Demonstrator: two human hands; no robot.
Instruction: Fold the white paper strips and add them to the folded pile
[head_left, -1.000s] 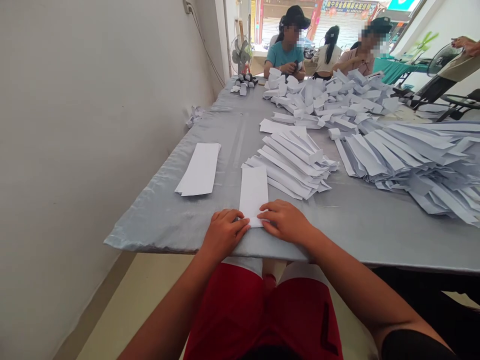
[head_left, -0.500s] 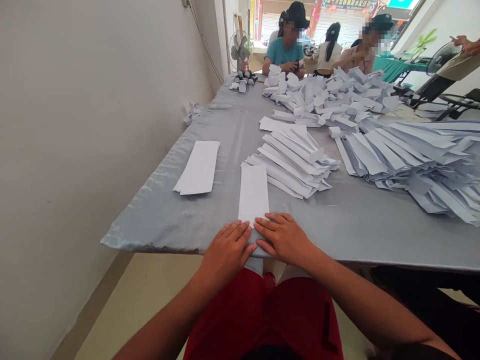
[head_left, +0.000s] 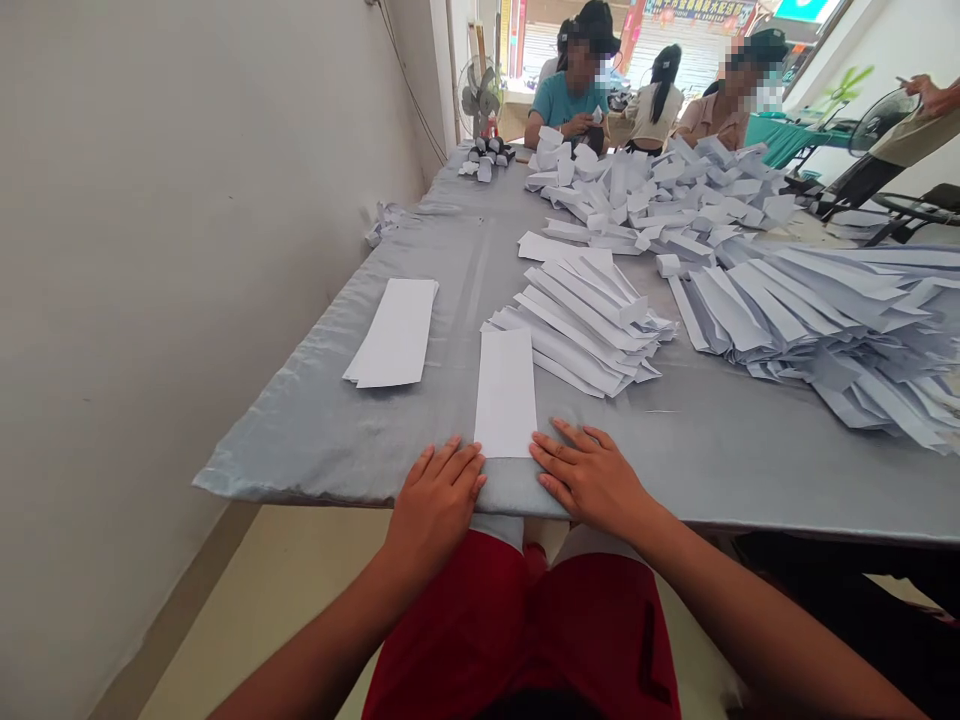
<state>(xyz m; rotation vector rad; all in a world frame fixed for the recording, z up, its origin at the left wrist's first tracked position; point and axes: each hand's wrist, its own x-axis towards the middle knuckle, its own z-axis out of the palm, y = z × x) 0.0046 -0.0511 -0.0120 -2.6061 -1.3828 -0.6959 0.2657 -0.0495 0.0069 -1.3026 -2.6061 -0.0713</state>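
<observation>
A white rectangular strip of paper (head_left: 505, 395) lies flat in front of me, its near end close to the table's front edge. My left hand (head_left: 440, 492) rests palm down at its lower left corner, fingers stretched out and fingertips at the paper's edge. On the other side my right hand (head_left: 589, 475) lies with fingers spread, the fingertips at the lower right corner. Neither hand grips anything. Just beyond the strip is a fanned pile of folded paper strips (head_left: 585, 325). To the left lies a small flat stack of white paper (head_left: 395, 335).
A grey cloth covers the table (head_left: 337, 440). A large heap of folded papers (head_left: 817, 310) spreads to the right, with crumpled-looking folded pieces (head_left: 675, 190) farther back. Small black-and-white items (head_left: 487, 155) sit at the far left. Other people sit beyond; a wall (head_left: 187, 250) stands left.
My hands have moved apart from the middle of the strip's near end to its two corners, uncovering that end. Across the table, a person in blue now has a small white piece in hand.
</observation>
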